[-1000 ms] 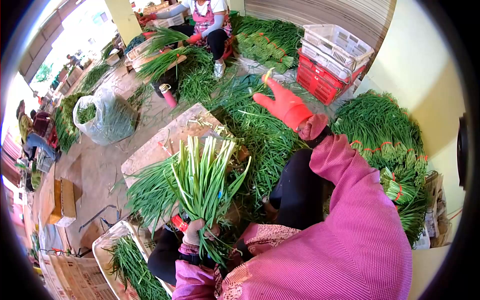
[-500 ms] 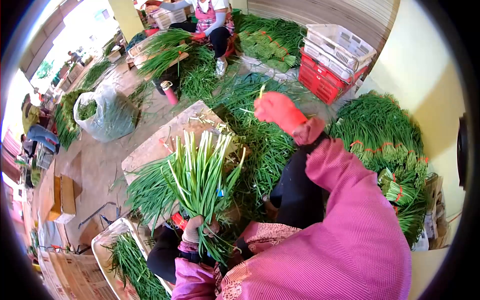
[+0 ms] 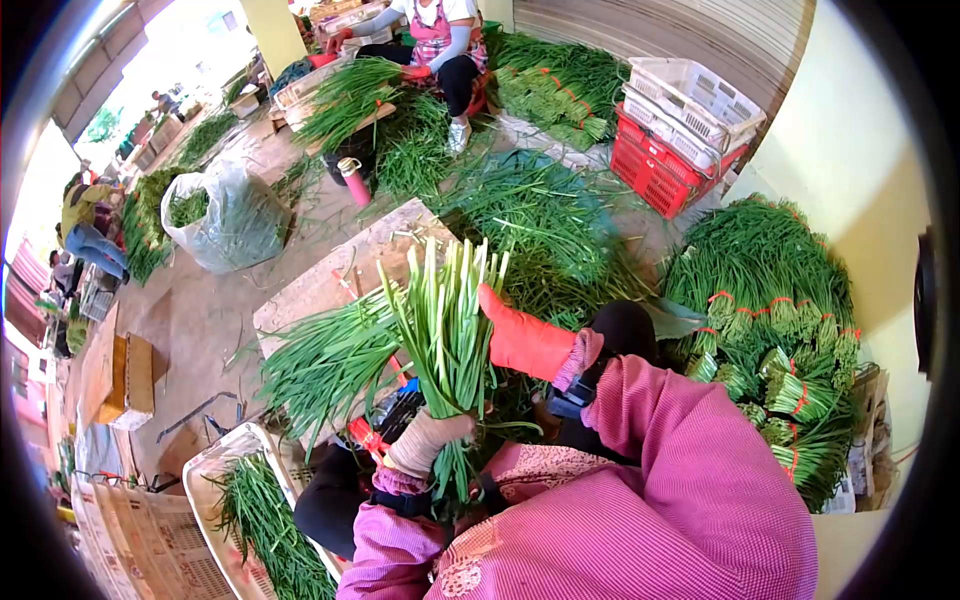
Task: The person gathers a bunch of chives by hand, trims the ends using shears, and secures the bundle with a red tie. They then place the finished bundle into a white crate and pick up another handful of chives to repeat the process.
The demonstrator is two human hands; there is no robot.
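Note:
My left hand, in a beige glove, is closed around the lower, leafy part of a bundle of green stalks, whose pale ends point up. At the bundle's right side is my right hand in a red glove, its thumb raised and its other fingers hidden at the stalks. More loose green stalks lie on a wooden board just left of the bundle. Near my left wrist is a bunch of red ties.
A white crate with greens stands at lower left. Tied bundles are piled at right, below stacked crates. Ahead sit a co-worker, a pink bottle and a plastic bag. Loose greens cover the floor.
My right hand has come down and left from above the floor greens to the bundle; the pale piece at its fingers no longer shows. The bundle in my left hand is more upright and slightly right.

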